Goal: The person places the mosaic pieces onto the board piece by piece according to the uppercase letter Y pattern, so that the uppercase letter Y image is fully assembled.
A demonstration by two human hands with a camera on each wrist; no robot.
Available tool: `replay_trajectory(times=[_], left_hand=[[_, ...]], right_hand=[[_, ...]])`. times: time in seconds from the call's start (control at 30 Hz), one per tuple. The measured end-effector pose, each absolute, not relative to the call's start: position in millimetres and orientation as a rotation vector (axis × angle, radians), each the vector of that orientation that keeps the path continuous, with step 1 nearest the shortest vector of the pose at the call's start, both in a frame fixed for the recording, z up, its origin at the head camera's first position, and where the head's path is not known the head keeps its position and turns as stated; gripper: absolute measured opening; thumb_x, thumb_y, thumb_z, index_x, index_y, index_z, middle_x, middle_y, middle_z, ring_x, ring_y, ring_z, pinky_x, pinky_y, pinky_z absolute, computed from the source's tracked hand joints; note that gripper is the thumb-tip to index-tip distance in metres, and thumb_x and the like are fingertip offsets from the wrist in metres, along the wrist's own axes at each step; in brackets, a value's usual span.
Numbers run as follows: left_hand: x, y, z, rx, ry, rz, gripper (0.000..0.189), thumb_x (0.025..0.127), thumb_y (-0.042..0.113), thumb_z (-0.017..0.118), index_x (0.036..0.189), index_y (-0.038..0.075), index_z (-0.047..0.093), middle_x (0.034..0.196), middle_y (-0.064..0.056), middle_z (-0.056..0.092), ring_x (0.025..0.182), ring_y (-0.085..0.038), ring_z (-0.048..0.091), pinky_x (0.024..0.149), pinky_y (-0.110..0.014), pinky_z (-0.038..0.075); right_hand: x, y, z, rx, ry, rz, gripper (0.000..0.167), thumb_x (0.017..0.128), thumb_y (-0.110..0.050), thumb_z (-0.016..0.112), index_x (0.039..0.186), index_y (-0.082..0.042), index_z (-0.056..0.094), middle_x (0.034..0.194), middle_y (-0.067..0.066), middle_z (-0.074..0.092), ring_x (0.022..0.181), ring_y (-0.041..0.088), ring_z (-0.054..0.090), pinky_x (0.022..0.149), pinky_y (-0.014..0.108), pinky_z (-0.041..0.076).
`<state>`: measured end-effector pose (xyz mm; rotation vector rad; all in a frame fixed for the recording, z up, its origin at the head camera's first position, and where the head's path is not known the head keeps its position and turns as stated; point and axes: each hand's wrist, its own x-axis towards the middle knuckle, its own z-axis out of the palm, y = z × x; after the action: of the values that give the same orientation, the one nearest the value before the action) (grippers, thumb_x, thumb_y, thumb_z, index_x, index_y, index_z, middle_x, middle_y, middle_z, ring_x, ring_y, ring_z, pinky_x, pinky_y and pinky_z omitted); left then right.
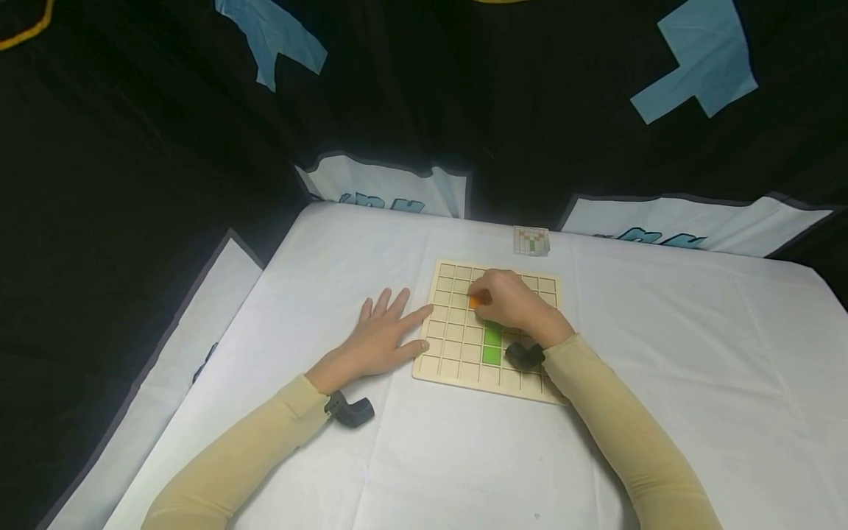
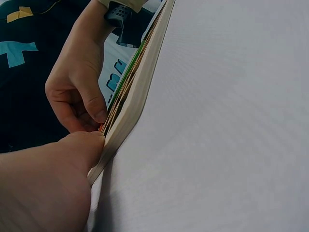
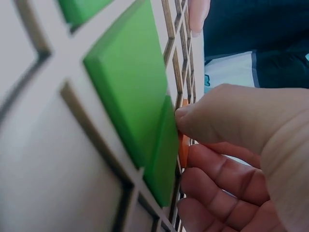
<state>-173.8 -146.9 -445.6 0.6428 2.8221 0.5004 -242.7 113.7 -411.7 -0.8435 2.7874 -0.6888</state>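
board (image 1: 457, 353): 1 | orange tile (image 1: 473, 302): 1 | green tiles (image 3: 128, 82): 3 visible | grips (image 1: 377, 346) (image 1: 511, 300): 2 | wrist cameras (image 1: 354, 412) (image 1: 523, 356): 2

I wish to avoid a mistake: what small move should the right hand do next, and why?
Perhaps press the flat orange tile gently down with the right hand, which pinches it low against the pale wooden grid board; I cannot tell if it sits flush. The left hand touches the board's left edge, perhaps steadying it.

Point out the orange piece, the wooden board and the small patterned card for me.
Orange piece (image 3: 183, 149): right wrist view, on its visible edge.
Wooden board (image 1: 452, 349): head view, on a bare grid square toward the lower left.
Small patterned card (image 1: 531, 241): head view, middle of its upper face.
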Motion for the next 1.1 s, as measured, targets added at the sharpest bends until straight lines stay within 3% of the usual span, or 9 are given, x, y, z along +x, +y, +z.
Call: replay_trajectory(times=[0.53,0.77,1.1], left_hand=[[-174,-146,-446,0.638,2.827,0.502,0.067,0.102,0.053,0.048,0.162,0.028,0.03,0.171,-0.023,0.01,0.157,-0.051,0.0,0.123,-0.072,0.001],[-173,-146,-445,0.633,2.823,0.504,0.067,0.102,0.053,0.048,0.162,0.028,0.031,0.171,-0.022,0.01,0.157,-0.051,-0.001,0.123,-0.072,0.001],[-173,-146,-444,0.642,2.825,0.509,0.067,0.102,0.053,0.048,0.162,0.028,0.031,0.171,-0.022,0.01,0.156,-0.052,0.0,0.122,-0.072,0.001]], right_hand=[[-243,118,-415,-0.89,2.82,-0.716,0.031,0.082,0.002,0.072,0.113,-0.002,0.077,0.108,0.011,0.076,0.1,0.026,0.066,0.097,0.044,0.055],[-242,125,-416,-0.861,2.843,-0.768,0.032,0.085,-0.004,0.076,0.116,0.002,0.075,0.113,0.015,0.076,0.109,0.03,0.07,0.1,0.045,0.056],[-234,153,-406,-0.782,2.88,-0.747,0.033,0.088,-0.006,0.074,0.119,0.003,0.073,0.108,0.018,0.075,0.096,0.028,0.068,0.091,0.047,0.057]])
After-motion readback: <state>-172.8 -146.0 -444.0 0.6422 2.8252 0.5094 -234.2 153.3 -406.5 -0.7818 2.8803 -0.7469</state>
